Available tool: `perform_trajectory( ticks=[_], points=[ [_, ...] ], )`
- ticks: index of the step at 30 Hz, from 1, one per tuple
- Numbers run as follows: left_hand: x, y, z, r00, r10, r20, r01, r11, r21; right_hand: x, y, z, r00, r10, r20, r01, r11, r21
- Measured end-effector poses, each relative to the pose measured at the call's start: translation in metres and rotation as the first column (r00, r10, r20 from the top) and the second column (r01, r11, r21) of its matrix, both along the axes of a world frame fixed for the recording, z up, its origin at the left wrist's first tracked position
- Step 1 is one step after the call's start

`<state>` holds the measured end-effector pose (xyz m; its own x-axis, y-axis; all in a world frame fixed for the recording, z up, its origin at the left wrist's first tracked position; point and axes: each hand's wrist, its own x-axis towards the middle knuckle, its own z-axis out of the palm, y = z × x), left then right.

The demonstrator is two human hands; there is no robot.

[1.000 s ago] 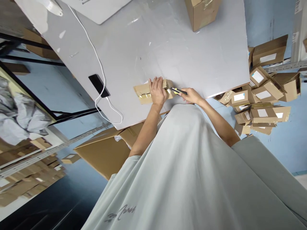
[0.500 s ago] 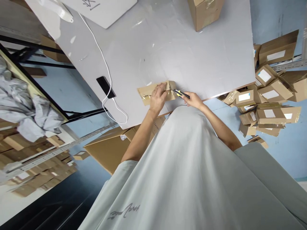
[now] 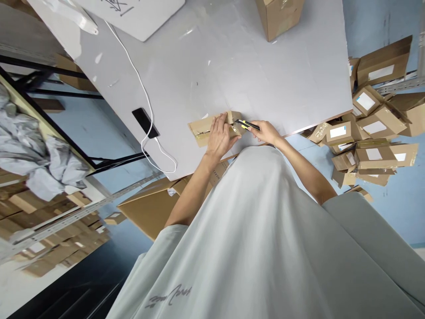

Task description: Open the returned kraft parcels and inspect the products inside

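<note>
One carton (image 3: pixel 202 126) — left hand (image 3: pixel 219 135) pinning, right hand (image 3: pixel 267 133) holding cutter (image 3: pixel 247 125).

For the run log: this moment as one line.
left hand: on small carton | right hand: utility knife, tip at carton | grey table

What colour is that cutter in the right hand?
Yellow and black. The head view, the only one, shows the cutter in the right hand.

one small flat brown cardboard box (image 3: pixel 202 128), one yellow-and-black utility knife (image 3: pixel 247 125), one black phone (image 3: pixel 145 122), one white cable (image 3: pixel 141 88), one taller brown cardboard box (image 3: pixel 279 17), one grey table (image 3: pixel 232 66); white-labelled brown cartons (image 3: pixel 368 133) heaped on the floor: over ten, exact count unclear.
</note>
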<state>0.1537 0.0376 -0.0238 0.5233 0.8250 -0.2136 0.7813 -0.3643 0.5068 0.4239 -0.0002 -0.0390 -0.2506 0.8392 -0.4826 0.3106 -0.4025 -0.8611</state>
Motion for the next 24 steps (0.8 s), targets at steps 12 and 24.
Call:
perform_trajectory(
  ticks=[12,24],
  points=[
    [0.000,-0.001,-0.010,0.998,-0.014,-0.055,0.015,1.000,0.011,0.007,0.003,0.001,0.990,0.141,-0.001,-0.141,0.990,0.012],
    [0.001,-0.003,-0.008,0.997,-0.042,-0.057,0.043,0.999,0.012,0.014,0.020,0.004,0.961,0.269,0.070,-0.267,0.963,-0.033]
  ],
)
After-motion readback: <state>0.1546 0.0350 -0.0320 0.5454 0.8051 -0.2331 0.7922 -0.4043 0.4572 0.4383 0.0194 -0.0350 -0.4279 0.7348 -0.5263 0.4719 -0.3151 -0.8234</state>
